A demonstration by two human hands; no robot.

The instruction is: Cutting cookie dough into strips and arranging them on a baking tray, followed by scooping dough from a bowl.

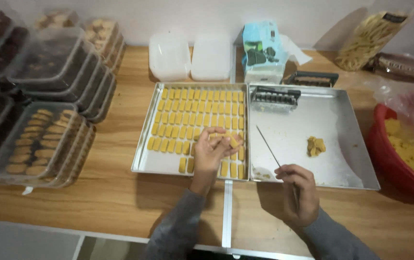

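Stacks of clear lidded containers (43,139) filled with brown and tan biscuits crowd the left of the wooden surface (115,197), some cut off by the frame edge. At the far side stand two white plastic tubs (190,57), a pale blue carton (263,50) and a clear bag of pale sticks (368,38); the dark packet to the right of the bag is too blurred to make out. A red basin (385,144) lined with clear plastic holds lumps of yellow dough at the right edge, partly out of view.

Two metal trays sit side by side in the middle. The left tray (144,166) carries neat rows of small yellow rectangular dough pieces (197,108), filling it from the far end to near its front rim. The left hand (213,151) hovers over the near right part of this tray, fingers curled and pinching one yellow dough piece (234,142) at the tips, hiding several pieces beneath it.

The right tray (332,125) is mostly bare, with a small clump of dough scraps (315,146) and a dark slotted cutter (275,97) at its far left corner; a second similar cutter (311,78) lies beyond it. The right hand (299,192), at the tray's near rim, is closed around a thin blade (268,146) that angles away across the tray; its handle is hidden in the fist. Grey sleeves cover both forearms.
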